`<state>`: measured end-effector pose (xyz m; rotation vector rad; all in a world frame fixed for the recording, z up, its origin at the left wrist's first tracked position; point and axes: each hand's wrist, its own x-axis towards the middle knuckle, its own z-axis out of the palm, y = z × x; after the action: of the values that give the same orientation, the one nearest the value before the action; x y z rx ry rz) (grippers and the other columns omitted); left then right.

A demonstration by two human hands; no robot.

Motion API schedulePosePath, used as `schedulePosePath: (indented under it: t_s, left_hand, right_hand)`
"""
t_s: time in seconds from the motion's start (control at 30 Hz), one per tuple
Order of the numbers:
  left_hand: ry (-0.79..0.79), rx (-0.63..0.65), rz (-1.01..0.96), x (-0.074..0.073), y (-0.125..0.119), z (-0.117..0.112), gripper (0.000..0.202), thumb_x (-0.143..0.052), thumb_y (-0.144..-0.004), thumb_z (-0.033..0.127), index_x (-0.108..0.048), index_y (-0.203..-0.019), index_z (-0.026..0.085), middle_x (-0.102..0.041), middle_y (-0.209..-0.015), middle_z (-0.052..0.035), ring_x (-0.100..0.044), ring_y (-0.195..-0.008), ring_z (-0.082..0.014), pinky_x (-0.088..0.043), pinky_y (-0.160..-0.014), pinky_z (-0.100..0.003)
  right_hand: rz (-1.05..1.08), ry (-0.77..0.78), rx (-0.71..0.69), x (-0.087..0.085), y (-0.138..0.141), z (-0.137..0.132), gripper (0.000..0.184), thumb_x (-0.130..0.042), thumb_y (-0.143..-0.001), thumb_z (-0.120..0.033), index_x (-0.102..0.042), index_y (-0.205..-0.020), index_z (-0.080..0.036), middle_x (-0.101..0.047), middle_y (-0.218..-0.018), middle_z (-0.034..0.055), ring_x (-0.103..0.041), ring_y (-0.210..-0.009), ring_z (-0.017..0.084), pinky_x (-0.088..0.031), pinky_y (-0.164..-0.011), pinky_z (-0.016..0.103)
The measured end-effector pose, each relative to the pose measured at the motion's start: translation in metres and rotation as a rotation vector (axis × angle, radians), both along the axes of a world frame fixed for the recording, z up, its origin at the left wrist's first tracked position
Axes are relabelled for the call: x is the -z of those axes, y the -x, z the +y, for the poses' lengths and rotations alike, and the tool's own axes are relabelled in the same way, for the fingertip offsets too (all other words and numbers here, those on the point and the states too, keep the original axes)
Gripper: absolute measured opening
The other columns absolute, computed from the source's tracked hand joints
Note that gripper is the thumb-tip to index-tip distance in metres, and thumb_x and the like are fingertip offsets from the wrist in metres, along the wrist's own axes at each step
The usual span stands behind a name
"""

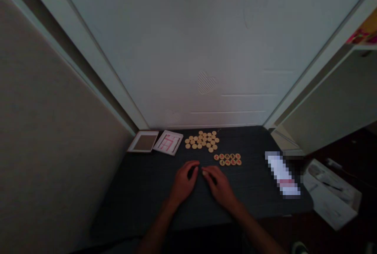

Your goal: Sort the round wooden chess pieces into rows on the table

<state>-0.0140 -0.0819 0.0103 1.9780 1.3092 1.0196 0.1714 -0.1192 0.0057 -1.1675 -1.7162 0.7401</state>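
Note:
My left hand (185, 180) rests low over the dark table, fingers curved and thumb a little apart from them, with no object visible between. Facing it, my right hand (218, 184) has its thumb and forefinger brought together. A pale spot shows at those fingertips, too small to tell whether it is a nail or a piece. Just beyond my right hand lie two short rows of round wooden discs with dark and red markings (227, 159). Farther back, plain wooden discs (199, 142) lie in a loose cluster.
At the back left lie a white card with red lines (169, 142) and a shallow frame with a brown middle (144, 142). A blurred-out bright object (282, 175) lies at the table's right. A white box (332, 195) stands beyond that edge. A white panel rises behind.

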Motion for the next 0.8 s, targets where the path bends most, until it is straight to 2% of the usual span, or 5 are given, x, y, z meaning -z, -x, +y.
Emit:
schedulePosePath:
  t_s: [0.17,0.33,0.4,0.53,0.8]
  left_hand:
    - [0.085,0.071,-0.078,-0.005,-0.013,-0.005,0.021,-0.056,-0.097,0.029,-0.068,-0.114,0.026,-0.073,-0.112,-0.0041,-0.07,-0.102,-0.0195,-0.057,-0.093,-0.035]
    - [0.115,0.076,-0.107,-0.006,-0.021,-0.004,0.018,-0.064,-0.092,0.031,-0.07,-0.108,0.024,-0.075,-0.106,-0.0038,-0.071,-0.096,-0.0198,-0.057,-0.089,-0.034]
    - [0.134,0.066,-0.115,-0.006,-0.022,-0.002,0.015,-0.066,-0.09,0.033,-0.071,-0.101,0.024,-0.076,-0.101,-0.0034,-0.071,-0.092,-0.0199,-0.058,-0.087,-0.034]
    - [0.211,0.059,-0.153,-0.006,-0.022,0.001,0.017,-0.066,-0.089,0.036,-0.072,-0.097,0.022,-0.077,-0.093,-0.0033,-0.072,-0.087,-0.0203,-0.058,-0.084,-0.034]
    - [0.271,0.046,-0.216,-0.008,-0.023,0.003,0.02,-0.064,-0.091,0.039,-0.074,-0.098,0.022,-0.079,-0.094,-0.0035,-0.074,-0.086,-0.0206,-0.058,-0.083,-0.033]
  right_hand:
    - [0.23,0.166,0.041,-0.003,-0.004,0.005,0.03,-0.048,-0.103,-0.037,-0.068,-0.123,-0.026,-0.07,-0.111,0.0064,-0.069,-0.094,0.02,-0.055,-0.09,0.035]
    - [0.264,0.224,0.052,0.0,-0.004,0.008,0.032,-0.049,-0.102,-0.04,-0.071,-0.119,-0.024,-0.073,-0.112,0.0075,-0.068,-0.105,0.023,-0.053,-0.095,0.036]
    - [0.278,0.249,0.068,0.001,-0.004,0.008,0.033,-0.05,-0.101,-0.042,-0.071,-0.117,-0.023,-0.075,-0.107,0.0077,-0.069,-0.102,0.024,-0.055,-0.092,0.037]
    - [0.306,0.262,0.097,0.005,-0.004,0.007,0.032,-0.054,-0.099,-0.045,-0.072,-0.114,-0.023,-0.076,-0.099,0.0072,-0.072,-0.091,0.024,-0.059,-0.085,0.037]
    - [0.359,0.241,0.047,0.009,-0.003,0.006,0.034,-0.064,-0.093,-0.046,-0.065,-0.118,-0.023,-0.073,-0.11,0.0093,-0.074,-0.093,0.022,-0.062,-0.084,0.035]
